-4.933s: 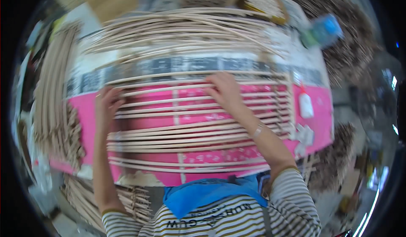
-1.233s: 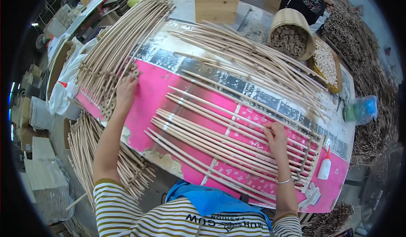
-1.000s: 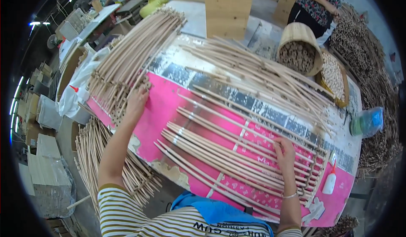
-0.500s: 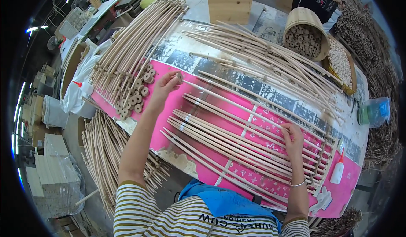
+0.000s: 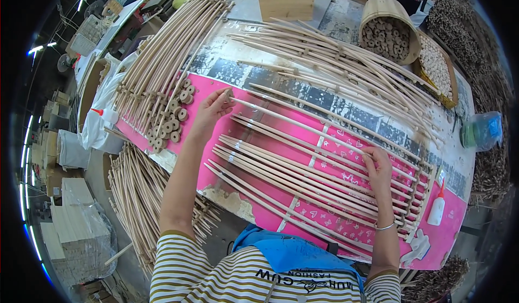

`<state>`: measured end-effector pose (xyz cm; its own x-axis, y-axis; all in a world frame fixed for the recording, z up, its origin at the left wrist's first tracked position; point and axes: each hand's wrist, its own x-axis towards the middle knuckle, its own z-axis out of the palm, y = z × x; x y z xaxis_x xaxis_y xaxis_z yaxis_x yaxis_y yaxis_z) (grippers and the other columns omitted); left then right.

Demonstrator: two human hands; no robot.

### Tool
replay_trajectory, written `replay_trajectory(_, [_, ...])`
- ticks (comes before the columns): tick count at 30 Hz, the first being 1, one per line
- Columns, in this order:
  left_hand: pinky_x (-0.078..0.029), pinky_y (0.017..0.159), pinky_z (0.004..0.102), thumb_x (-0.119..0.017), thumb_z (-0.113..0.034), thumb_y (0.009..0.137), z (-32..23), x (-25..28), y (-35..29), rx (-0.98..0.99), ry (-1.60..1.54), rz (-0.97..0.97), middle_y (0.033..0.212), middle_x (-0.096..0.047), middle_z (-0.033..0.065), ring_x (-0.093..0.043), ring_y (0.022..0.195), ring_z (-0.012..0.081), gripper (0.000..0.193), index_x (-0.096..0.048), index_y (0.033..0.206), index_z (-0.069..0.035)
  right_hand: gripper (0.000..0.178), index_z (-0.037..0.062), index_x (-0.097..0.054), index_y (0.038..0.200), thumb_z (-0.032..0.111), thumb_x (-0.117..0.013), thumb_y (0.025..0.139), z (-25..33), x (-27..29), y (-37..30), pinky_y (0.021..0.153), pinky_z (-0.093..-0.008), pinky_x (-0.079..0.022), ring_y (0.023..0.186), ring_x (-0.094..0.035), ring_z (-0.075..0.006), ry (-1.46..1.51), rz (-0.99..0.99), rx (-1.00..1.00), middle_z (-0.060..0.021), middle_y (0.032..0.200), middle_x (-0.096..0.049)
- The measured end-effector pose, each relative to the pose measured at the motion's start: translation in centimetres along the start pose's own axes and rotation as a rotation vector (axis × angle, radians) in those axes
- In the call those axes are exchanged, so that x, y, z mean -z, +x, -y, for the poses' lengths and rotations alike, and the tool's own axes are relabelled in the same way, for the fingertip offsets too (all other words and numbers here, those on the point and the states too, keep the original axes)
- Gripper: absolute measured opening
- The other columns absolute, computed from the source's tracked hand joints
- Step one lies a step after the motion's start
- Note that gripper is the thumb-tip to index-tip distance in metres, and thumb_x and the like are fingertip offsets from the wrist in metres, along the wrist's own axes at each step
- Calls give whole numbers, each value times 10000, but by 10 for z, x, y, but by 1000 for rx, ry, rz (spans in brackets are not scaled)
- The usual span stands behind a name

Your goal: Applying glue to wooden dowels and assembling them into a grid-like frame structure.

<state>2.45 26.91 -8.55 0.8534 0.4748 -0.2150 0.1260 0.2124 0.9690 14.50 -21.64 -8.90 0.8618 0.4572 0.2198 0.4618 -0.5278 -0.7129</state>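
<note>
My left hand [image 5: 215, 107] pinches a small wooden disc [image 5: 229, 93] at the left end of a thin wooden rod [image 5: 292, 120]. Whether the rod's tip is inside the disc's hole I cannot tell. Farther right, my right hand [image 5: 378, 165] is closed around the same rod with thumb and fingers. Below it, several parallel rods [image 5: 292, 165] lie across the pink sheet [image 5: 216, 179], their right ends at a slatted wooden rack [image 5: 416, 200]. Loose wooden discs with holes [image 5: 168, 126] are heaped left of my left hand.
Bundled rods [image 5: 167, 49] lie at the far left, more rods [image 5: 335, 60] at the back. A wooden bucket of discs [image 5: 390, 17] lies tipped beside a tray of pale pieces [image 5: 434, 68]. A white glue bottle [image 5: 437, 208] and a glove [image 5: 416, 246] are at the right.
The view has shifted slightly. Both hands keep hold of the same rod and disc, with little movement relative to the table.
</note>
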Motion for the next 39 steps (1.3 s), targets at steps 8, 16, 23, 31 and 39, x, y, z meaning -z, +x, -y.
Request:
replay_trajectory(8, [-557,891,285,-622,-273,1060,-3,-8,0,38,-26,15,1118,-705,32,-692,1027,137,370,-623,1368,-70,133,-6,-702,1055,40,-676,933,-4,0,2,817,-328,-490,898,-629,-238,-12,-8,20,-109,942,-661])
replay_trajectory(16, [-554,829,258,-722,-242,998,-4,-43,-4,-57,132,-30,1136,-711,35,-697,995,119,856,-194,1661,-117,151,-5,-688,1061,32,-696,914,9,-7,8,821,-344,-507,909,-641,-256,54,-26,10,-122,974,-659])
replay_trajectory(23, [-517,811,290,-737,-185,980,5,-68,-1,-172,175,-15,948,-689,47,-687,887,145,997,-27,1671,-72,129,36,-713,1003,117,-729,905,-2,0,11,818,-401,-528,904,-662,-310,-110,-79,66,-102,938,-704])
replay_trajectory(31, [-543,813,259,-619,-133,1044,10,-48,3,-158,239,38,997,-674,33,-663,911,110,676,-301,1640,-110,194,128,-680,1040,258,-732,906,-13,-19,16,835,-423,-503,935,-652,-294,-78,-56,95,-65,938,-686])
replay_trajectory(39, [-543,819,230,-628,-190,1056,19,-55,13,-84,288,83,1007,-651,-12,-642,953,73,467,-543,1510,-125,152,79,-691,954,216,-733,902,-22,-18,13,802,-418,-477,892,-592,-309,-57,-125,102,-84,898,-612])
